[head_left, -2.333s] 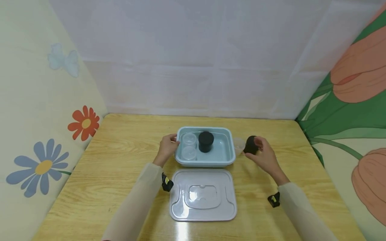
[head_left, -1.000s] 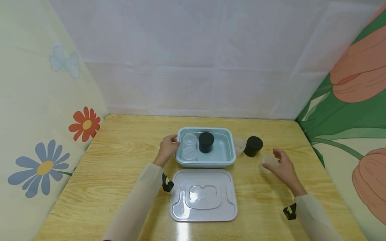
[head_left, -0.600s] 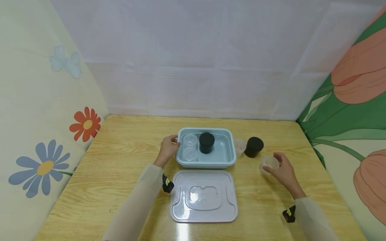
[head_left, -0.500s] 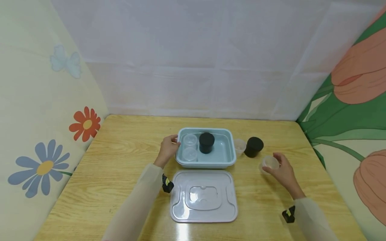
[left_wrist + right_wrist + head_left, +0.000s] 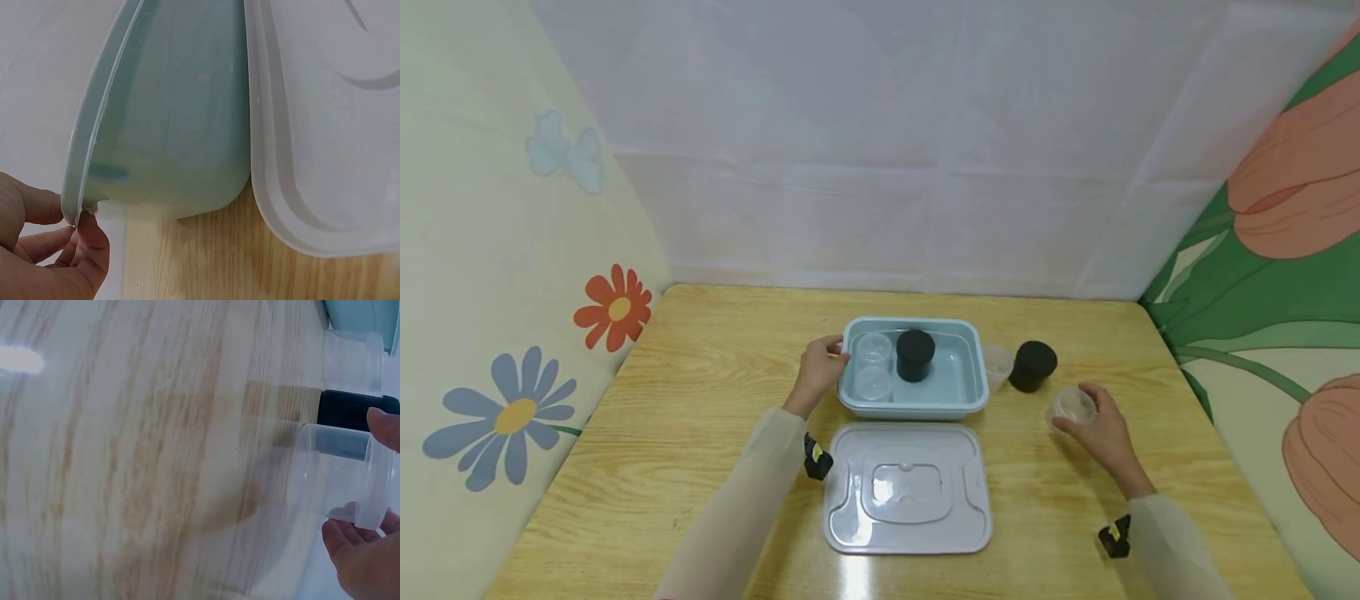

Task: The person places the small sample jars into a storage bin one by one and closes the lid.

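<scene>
wooden table (image 5: 700,383): right hand (image 5: 1105,429) having left nearer black jar (image 5: 1033,367), now gripping clear cup (image 5: 1072,406); left hand (image 5: 815,377) still pinching blue tub (image 5: 913,411); work shifting to cup.

Clear cup (image 5: 334,478) in right hand (image 5: 374,559), black container (image 5: 344,410) beyond it

Your left sleeve (image 5: 739,504) and right sleeve (image 5: 1172,546) long, plain, pale cream, your left hand (image 5: 817,368) and right hand (image 5: 1101,427) bare, your blocky black left wrist camera (image 5: 817,458) and right wrist camera (image 5: 1115,538), 1 yellow marking on each
</scene>
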Demonstrator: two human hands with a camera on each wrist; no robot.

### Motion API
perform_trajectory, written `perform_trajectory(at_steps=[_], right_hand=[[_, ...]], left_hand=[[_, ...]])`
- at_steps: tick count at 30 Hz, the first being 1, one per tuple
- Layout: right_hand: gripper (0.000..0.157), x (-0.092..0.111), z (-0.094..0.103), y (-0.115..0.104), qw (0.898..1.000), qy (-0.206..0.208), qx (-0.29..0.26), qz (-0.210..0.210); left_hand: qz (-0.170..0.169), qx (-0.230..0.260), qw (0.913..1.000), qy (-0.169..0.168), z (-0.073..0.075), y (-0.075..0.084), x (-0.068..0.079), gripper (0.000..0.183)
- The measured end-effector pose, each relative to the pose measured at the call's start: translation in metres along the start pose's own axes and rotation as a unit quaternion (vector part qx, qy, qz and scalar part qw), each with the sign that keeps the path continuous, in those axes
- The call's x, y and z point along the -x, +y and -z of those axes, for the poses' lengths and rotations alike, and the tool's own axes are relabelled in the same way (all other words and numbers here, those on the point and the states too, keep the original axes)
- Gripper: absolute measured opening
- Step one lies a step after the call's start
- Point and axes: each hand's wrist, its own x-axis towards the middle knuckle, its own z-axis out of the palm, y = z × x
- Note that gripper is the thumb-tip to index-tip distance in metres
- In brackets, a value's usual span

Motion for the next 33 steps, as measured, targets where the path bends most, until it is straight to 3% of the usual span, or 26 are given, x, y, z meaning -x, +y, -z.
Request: perform_trajectory(at_steps=[11, 20, 33], right_hand=[[0.082, 0.003, 0.001, -0.004, 1.0, -0.001, 0.003, -0.007], [0.077, 0.003, 0.003, -0.014, 0.999, 0.024, -0.004, 0.027], [0.077, 0.006, 0.007, -0.03, 0.999, 0.018, 0.0, 0.045]], left_hand=[[-0.002, -0.001, 1.0, 0.001, 0.0, 0.0, 0.0, 0.041], [-0.007, -0.001, 0.9999, 0.008, 0.0, 0.0, 0.001, 0.041], [0.007, 0.0, 1.0, -0.003, 0.0, 0.001, 0.0, 0.041]])
